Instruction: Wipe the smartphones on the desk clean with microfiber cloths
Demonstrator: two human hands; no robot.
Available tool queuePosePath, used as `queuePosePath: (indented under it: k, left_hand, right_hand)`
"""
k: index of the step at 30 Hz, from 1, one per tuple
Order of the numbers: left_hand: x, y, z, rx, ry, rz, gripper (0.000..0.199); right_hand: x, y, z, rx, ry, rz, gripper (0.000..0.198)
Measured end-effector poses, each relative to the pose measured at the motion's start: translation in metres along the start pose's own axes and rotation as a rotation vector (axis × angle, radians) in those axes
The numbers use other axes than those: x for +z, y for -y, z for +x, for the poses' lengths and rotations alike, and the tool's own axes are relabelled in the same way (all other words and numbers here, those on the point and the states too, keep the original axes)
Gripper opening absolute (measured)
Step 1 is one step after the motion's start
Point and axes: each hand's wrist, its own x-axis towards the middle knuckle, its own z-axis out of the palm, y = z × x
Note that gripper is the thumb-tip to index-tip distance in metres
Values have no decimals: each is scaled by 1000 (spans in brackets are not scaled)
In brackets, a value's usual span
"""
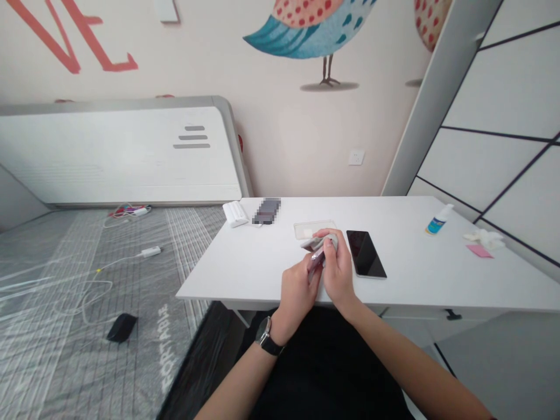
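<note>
Both hands are together over the front of the white table [245, 268]. My left hand [298, 289], with a watch on its wrist, is closed around a phone [315, 259] with a shiny purplish edge, tilted and seen almost edge-on. Fingers cover most of it. My right hand [339, 271] presses a light grey cloth [333, 240] against the phone's upper end, thumb on top. Part of the cloth sticks out to the left. Just behind the hands lies a clear plastic case [301, 231]. A black-screened tablet [366, 254] lies flat right of my right hand.
A pixelated dark device [266, 211] and a white block-shaped item [235, 214] sit at the back left. To the right stand a small spray bottle [437, 221], a pink slip [480, 251] and crumpled white tissue [487, 238]. The plastic-covered bed [144, 256] adjoins the left side.
</note>
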Motion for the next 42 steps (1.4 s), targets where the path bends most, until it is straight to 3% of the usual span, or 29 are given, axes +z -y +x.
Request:
queuePosePath:
  k: [3,7,10,12,15,17,23,27,30,33,35,39,42]
  left_hand:
    - [4,6,0,-15,43,122,9]
    - [9,13,0,25,55,173,15]
    - [10,16,-3,37,48,178,20]
    - [10,17,-5,45,44,178,21]
    - [9,17,-5,52,50,175,20]
    - [9,17,-5,48,59,175,21]
    - [7,16,-4,4,102,184,20]
    - [6,14,-3,-34,152,202,17]
    - [5,12,0,-81,184,224,16]
    - [3,10,2,-128,208,247,19]
    - [2,9,3,-150,223,260,18]
    - [2,8,2,-183,249,286,21]
    - [3,8,2,-182,255,291,19]
  right_hand:
    - [-7,5,1,-239,118,-240,27]
    - [-17,2,7,-579,358,-493,30]
    - [-23,-4,15,-507,319,-571,45]
    - [-25,-5,20,-427,268,-573,44]
    - [-24,-1,23,-532,389,-530,17]
    - [-23,1,24,-621,476,-501,19]
    - [-21,-2,28,-481,311,-571,26]
    - [-24,-6,29,-657,412,-481,9]
    - [-25,-8,32,-693,436,-491,19]
    - [-25,-10,35,-517,340,-600,39]
    - [-25,-9,36,-456,315,-620,41]
    - [-26,-4,36,-618,506,-537,29]
    - [-26,-5,37,-597,456,-578,32]
